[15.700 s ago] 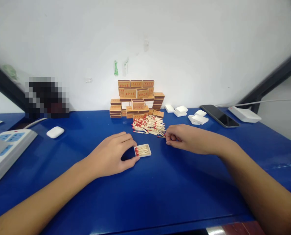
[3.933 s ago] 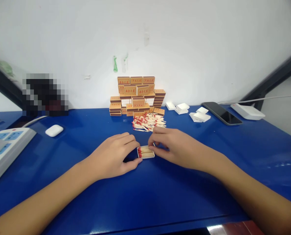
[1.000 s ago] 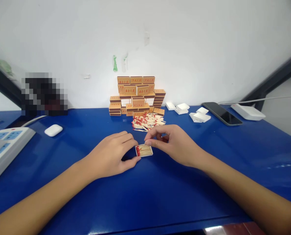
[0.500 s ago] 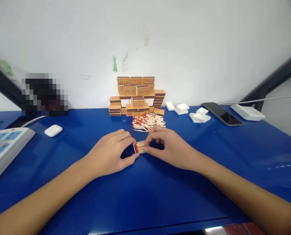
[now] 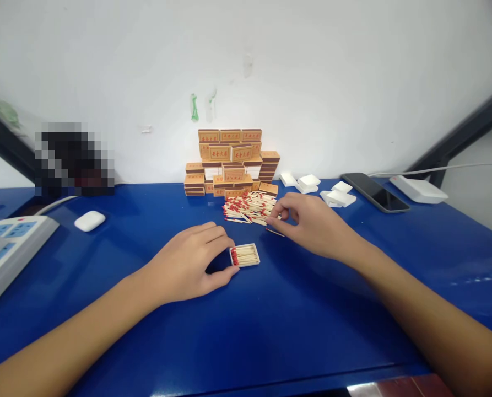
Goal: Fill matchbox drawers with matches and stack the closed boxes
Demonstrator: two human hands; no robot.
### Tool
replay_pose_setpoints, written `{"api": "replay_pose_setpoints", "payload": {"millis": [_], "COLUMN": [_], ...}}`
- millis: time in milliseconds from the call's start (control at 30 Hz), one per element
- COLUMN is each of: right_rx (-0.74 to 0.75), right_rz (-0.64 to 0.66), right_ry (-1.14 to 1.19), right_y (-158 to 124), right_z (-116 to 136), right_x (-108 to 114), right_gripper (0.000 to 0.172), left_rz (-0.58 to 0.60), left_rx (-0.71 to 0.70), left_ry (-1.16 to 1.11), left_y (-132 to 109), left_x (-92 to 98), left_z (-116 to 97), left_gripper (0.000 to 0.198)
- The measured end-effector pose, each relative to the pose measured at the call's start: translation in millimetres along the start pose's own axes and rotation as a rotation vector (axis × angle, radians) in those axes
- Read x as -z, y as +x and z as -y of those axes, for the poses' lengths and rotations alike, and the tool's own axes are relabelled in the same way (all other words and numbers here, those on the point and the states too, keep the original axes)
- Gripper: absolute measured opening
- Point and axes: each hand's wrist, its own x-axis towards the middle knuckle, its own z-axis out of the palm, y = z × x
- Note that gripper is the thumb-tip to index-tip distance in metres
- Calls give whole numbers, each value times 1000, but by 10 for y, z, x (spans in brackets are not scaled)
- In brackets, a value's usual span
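**Steadying a small white rectangular tray [image 5: 250, 264] with the left hand [image 5: 192, 262]**

Tray found between the hands, its left end pinched by left thumb and fingers. Inside, slim red-tipped wooden matches [image 5: 248, 255] are lined up, heads toward that hand. Right hand [image 5: 312, 223]: thumb and forefinger held close together at the edge of a heap of loose red-tipped wooden matches [image 5: 246, 208]; whether one is gripped cannot be told. A single red-tipped match [image 5: 275, 232] lies just below the right fingertips, apart from the heap.

Handling, as judged: tray probably thin card, very light, easily dented or slid; best held gently by its end walls. Matches stiff, light, likely brittle; best taken mid-stick.

Writing: beyond both hands, orange-and-brown cardboard matchboxes [image 5: 241, 153] are stacked; 安全火柴 ("safety matches") can be read in red on two. Remaining lettering too small.
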Motion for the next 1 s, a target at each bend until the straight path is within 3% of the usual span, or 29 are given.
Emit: {"api": "replay_pose_setpoints", "payload": {"millis": [267,467,667,867,1000], "right_rx": [-40,19,40,36,47], "right_rz": [268,98,28,77,145], "right_ry": [-54,-24,-46,-78,-103], "right_y": [-3,20,33,60,52], "right_z": [-159,-37,17,-23,-29], "right_x": [7,-149,-294,-224,-157], "right_gripper": [13,13,10,7,15], "left_rz": [37,42,42,49,44], "left_rx": [15,9,7,16,13], "left_ry": [15,9,12,5,3], "left_y": [4,3,1,0,7], "left_x": [12,3,0,9,6], "left_z": [-4,-5,8,-8,-4], "left_gripper": [24,24,25,25,25]}}
